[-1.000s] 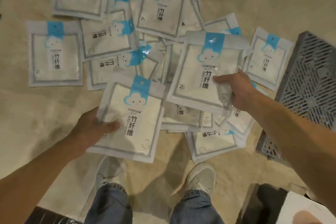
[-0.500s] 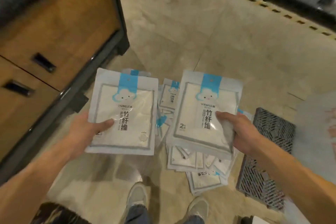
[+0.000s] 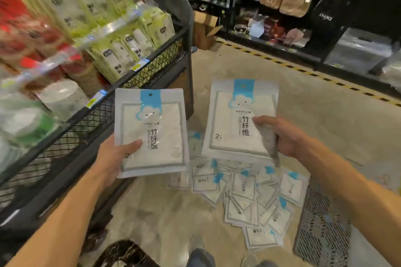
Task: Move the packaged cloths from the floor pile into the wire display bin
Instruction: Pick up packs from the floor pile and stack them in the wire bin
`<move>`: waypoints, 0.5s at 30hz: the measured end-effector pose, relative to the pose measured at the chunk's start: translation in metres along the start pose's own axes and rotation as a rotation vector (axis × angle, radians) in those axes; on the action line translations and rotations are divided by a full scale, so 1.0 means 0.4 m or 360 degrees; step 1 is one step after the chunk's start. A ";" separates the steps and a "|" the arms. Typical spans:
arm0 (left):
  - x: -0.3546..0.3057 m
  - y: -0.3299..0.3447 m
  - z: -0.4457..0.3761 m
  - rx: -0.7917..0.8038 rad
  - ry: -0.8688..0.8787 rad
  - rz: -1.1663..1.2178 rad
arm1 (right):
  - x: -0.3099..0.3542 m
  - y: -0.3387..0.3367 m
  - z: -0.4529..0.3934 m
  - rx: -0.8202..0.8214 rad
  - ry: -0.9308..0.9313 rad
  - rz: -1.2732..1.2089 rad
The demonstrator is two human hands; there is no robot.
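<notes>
head view, packs: left hand [image 3: 116, 156] pinches one cloth pack [image 3: 152, 134] at its lower left corner, thumb on the front; right hand [image 3: 286, 136] grips a small stack of packs [image 3: 236, 121] by the right edge.
where: both held up just right of the wire bin [image 3: 91, 119]; the floor pile [image 3: 245, 197] lies below them.
handling: look light, flat and floppy, and the glossy plastic is probably slippery, so I'd grab by an edge or corner and keep the stack squeezed.
materials: clear-fronted pouches, blue header with a cloud, white cloth with grey trim inside; black mesh bin; smooth beige floor.
</notes>
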State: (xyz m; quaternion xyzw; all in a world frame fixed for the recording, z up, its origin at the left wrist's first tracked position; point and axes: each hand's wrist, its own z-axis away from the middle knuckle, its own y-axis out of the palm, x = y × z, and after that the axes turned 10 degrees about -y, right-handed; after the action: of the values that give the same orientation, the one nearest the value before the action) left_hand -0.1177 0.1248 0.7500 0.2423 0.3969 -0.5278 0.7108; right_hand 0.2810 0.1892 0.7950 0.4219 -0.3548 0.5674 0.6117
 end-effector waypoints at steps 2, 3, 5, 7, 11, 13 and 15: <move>-0.044 -0.034 0.078 -0.0036 0.0027 0.0074 | 0.046 0.013 0.024 0.0120 0.0015 0.0014; -0.057 -0.051 0.116 -0.0050 0.0051 0.0104 | 0.066 0.019 0.032 0.0163 0.0003 0.0006; -0.070 -0.077 0.186 -0.0080 0.0085 0.0148 | 0.086 0.026 0.033 0.0223 -0.0019 -0.0019; -0.062 -0.099 0.257 -0.0137 0.0105 0.0201 | 0.105 0.040 0.042 0.0363 -0.0007 -0.0019; 0.008 -0.116 0.408 -0.0303 0.0125 0.0317 | 0.118 0.072 0.068 0.0663 0.0014 0.0031; 0.051 -0.114 0.492 -0.0437 0.0115 0.0393 | 0.104 0.092 0.075 0.0758 -0.0012 0.0083; 0.099 -0.112 0.576 -0.0566 0.0094 0.0461 | 0.091 0.123 0.094 0.0864 -0.0003 0.0096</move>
State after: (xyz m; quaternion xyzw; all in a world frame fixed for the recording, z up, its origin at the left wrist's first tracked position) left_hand -0.0838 -0.0878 0.8518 0.1829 0.4655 -0.3348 0.7986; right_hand 0.2375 0.1690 0.8487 0.5603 -0.2027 0.6591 0.4588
